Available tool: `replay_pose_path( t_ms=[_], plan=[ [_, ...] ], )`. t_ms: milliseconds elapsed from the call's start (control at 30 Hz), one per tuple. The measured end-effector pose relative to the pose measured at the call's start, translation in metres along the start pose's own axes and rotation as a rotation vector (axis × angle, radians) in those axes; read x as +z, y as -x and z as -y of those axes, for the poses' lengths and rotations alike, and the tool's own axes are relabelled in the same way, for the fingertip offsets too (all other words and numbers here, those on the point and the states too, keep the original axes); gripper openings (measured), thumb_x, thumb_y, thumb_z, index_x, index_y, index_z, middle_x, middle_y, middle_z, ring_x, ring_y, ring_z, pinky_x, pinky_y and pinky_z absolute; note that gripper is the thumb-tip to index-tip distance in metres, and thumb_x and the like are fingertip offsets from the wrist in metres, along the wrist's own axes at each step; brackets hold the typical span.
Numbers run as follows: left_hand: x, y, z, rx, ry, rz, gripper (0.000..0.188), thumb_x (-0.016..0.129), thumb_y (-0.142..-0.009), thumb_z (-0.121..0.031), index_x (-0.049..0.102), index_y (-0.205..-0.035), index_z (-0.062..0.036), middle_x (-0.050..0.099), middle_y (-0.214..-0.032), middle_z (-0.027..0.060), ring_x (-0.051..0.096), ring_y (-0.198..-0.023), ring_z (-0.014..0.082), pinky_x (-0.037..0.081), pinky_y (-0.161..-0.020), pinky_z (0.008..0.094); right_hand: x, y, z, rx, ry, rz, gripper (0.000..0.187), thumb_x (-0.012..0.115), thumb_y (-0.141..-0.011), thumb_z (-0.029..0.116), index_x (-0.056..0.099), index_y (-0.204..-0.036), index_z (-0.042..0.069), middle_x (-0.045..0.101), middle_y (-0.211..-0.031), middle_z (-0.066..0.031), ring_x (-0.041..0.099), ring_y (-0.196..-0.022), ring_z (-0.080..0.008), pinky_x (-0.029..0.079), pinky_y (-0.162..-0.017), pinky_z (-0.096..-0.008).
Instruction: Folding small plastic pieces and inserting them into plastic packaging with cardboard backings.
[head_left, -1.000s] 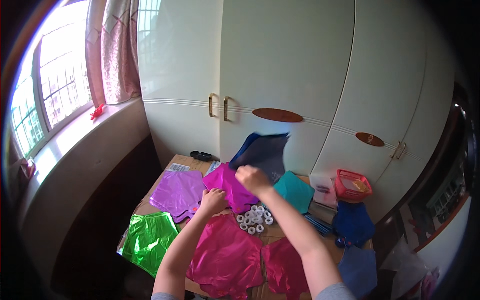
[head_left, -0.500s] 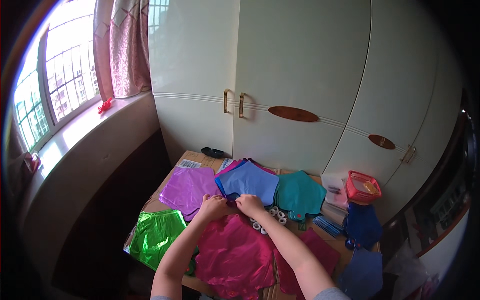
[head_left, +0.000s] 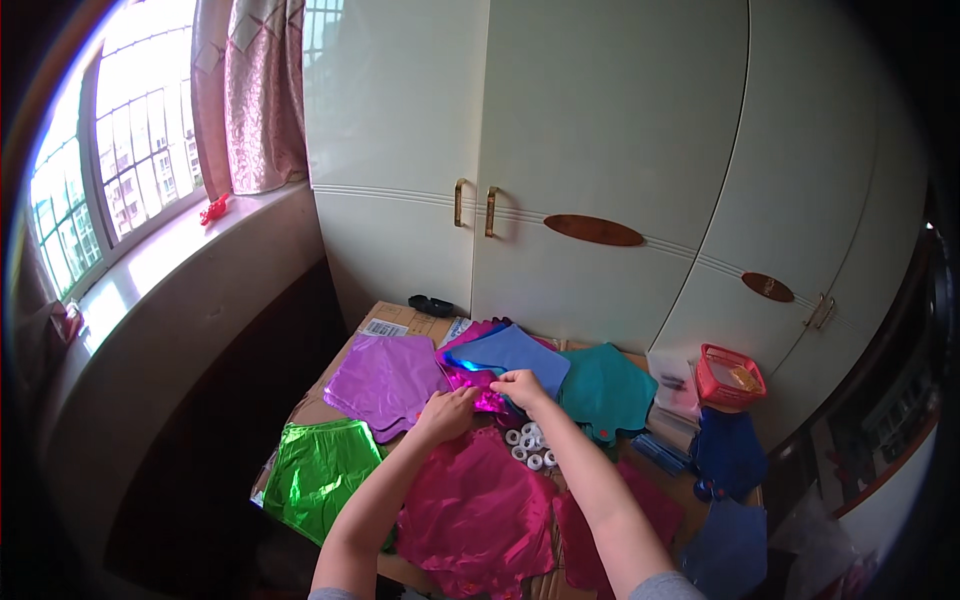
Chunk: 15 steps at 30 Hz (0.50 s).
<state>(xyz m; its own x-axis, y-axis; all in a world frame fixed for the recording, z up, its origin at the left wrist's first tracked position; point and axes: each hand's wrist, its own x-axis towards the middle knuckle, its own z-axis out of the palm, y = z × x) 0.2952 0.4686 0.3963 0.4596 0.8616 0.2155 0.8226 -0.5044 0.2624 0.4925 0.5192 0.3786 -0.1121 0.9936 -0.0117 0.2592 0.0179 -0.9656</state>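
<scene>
Near the middle of the cardboard-covered table lies a stack of flat foil sheets with a dull blue sheet (head_left: 530, 352) on top. My right hand (head_left: 522, 388) pinches the near edge of the blue sheet and lifts it. Shiny magenta foil (head_left: 486, 388) shows underneath, with a bright blue fold beside it. My left hand (head_left: 450, 412) rests on the near edge of the magenta foil, fingers stretched; their tips are partly hidden. Below my forearms, a crimson foil sheet (head_left: 478, 505) lies spread out. White rings (head_left: 532, 440) cluster beside my right forearm.
Purple (head_left: 385, 380) and green foil sheets (head_left: 318, 470) lie left; a teal stack (head_left: 608, 390) and dark blue foil (head_left: 728, 452) lie right. A red basket (head_left: 730, 378) stands at the right edge. Tall cabinet doors (head_left: 600, 130) rise behind; a black object (head_left: 430, 305) sits at the back.
My right hand has moved right and slightly up, lifting the blue sheet's near edge and exposing shiny magenta foil. My left hand has shifted slightly right.
</scene>
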Motion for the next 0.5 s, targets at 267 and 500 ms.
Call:
replay_pose_path(
  t_ms=[267, 500],
  plan=[
    [-0.008, -0.008, -0.002, 0.06, -0.128, 0.197, 0.058, 0.054, -0.081, -0.059, 0.058, -0.119, -0.0161, 0.056, -0.126, 0.0019, 0.053, -0.114, 0.028, 0.045, -0.085, 0.0447, -0.075, -0.018, 0.045, -0.036, -0.214, -0.42, 0.007, 0.068, -0.076, 0.008, 0.063, -0.071, 0.005, 0.059, -0.066, -0.0012, 0.053, -0.061, -0.0103, 0.042, -0.055, -0.028],
    [0.007, -0.005, 0.003, 0.061, -0.107, 0.081, 0.048, 0.059, -0.079, -0.053, 0.061, -0.107, -0.0141, 0.059, -0.114, 0.0004, 0.051, -0.114, 0.0201, 0.042, -0.084, 0.044, -0.162, 0.013, 0.149, -0.519, 0.286, -0.938, 0.016, 0.063, -0.079, 0.015, 0.057, -0.072, 0.001, 0.054, -0.058, -0.0095, 0.053, -0.055, -0.016, 0.042, -0.054, -0.0349]
  ],
)
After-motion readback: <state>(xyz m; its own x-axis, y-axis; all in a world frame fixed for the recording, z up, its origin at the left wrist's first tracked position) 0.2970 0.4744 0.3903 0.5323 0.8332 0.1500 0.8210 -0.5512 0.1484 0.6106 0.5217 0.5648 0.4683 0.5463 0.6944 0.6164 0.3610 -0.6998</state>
